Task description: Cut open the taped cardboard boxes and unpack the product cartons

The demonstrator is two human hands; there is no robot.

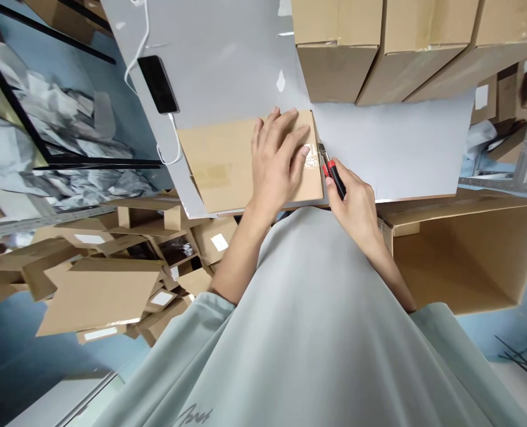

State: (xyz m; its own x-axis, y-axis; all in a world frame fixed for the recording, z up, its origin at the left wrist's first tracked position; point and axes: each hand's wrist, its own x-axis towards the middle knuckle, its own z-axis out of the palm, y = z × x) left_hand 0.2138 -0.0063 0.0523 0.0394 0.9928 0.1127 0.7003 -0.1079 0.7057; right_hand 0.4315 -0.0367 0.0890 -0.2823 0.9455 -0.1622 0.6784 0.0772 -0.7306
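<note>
A brown cardboard box (227, 148) lies on the table in front of me, with clear tape (310, 157) near its right edge. My left hand (274, 154) rests flat on the top of the box, fingers stretched out and the thumb beside the tape. Wrapped round a red and black utility knife (335, 178), my right hand (354, 198) is at the right side of the box. The knife's metal tip meets the box's right edge; how deep it goes, I cannot tell.
Several closed cartons (338, 71) stand in a row at the table's back right. A black phone (159, 84) with a white cable lies at the left. A big open carton (463, 255) stands below right. Several cartons (107, 284) are piled lower left. The table (227, 65) is white.
</note>
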